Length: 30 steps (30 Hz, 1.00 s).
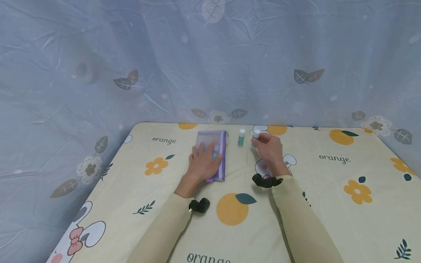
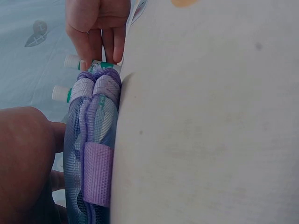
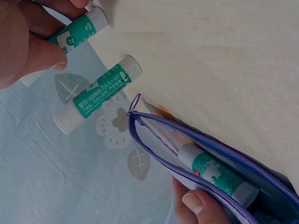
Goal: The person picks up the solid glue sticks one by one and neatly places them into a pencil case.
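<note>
A mesh zip pouch (image 1: 223,170) with purple edging lies on the table, and my left hand (image 1: 202,164) rests on it with fingers spread. Its zip stands open in the right wrist view, where a green-and-white glue stick (image 3: 217,173) lies inside. To the right of the pouch, a second glue stick (image 1: 241,138) stands upright, cap up. My right hand (image 1: 270,149) pinches a third glue stick (image 3: 77,35) between thumb and fingers, its white cap (image 1: 256,133) uppermost. In the head view the hand hides much of that stick's body.
The table has a cream cloth (image 1: 296,219) printed with oranges, flowers and rabbits. A blue-grey patterned curtain (image 1: 210,65) hangs along the table's far edge and left side. Black cameras are strapped to both wrists.
</note>
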{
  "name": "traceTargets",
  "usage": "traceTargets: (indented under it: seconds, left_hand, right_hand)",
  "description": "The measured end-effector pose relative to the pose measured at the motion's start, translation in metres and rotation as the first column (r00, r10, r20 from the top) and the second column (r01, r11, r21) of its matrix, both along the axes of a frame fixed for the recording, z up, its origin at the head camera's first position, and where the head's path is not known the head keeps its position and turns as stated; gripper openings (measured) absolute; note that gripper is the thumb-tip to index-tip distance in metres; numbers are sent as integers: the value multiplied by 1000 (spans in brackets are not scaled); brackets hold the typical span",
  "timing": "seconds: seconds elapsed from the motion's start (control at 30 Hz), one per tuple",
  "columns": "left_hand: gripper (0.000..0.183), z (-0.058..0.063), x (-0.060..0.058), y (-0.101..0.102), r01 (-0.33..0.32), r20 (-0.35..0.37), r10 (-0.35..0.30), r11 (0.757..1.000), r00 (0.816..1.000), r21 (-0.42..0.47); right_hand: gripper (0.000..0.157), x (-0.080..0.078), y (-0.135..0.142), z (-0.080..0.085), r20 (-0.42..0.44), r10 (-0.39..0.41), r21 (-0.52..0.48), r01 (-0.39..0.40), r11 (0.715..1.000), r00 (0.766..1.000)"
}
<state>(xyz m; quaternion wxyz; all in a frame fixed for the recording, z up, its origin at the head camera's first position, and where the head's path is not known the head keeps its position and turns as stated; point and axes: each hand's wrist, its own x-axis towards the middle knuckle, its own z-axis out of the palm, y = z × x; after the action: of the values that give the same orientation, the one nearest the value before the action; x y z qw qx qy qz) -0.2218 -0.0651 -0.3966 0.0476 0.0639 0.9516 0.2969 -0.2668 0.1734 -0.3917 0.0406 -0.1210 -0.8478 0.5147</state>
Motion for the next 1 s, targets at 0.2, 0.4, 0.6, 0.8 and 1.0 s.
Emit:
traceTargets:
  seconds: [0.2, 0.4, 0.6, 0.8, 1.0]
  left_hand:
    - [67, -1, 0, 0, 6, -3, -6, 1000, 1000, -3]
    - [67, -1, -1, 0, 10, -11, -10, 1000, 1000, -10]
    - [67, -1, -1, 0, 10, -8, -10, 1000, 1000, -7]
    - [66, -1, -1, 0, 9, -7, -9, 1000, 1000, -4]
    - [66, 0, -1, 0, 8, -13, -8, 1000, 1000, 3]
  right_hand:
    - [51, 3, 0, 1, 19, -17, -27, 17, 999, 1000]
    - [51, 3, 2, 3, 3, -17, -27, 17, 999, 1000]
    - [51, 3, 2, 5, -2, -16, -37, 16, 999, 1000]
    - [54, 2, 3, 7, -9, -15, -50, 15, 999, 1000]
    - [52, 2, 4, 9, -22, -20, -59, 19, 998, 1000]
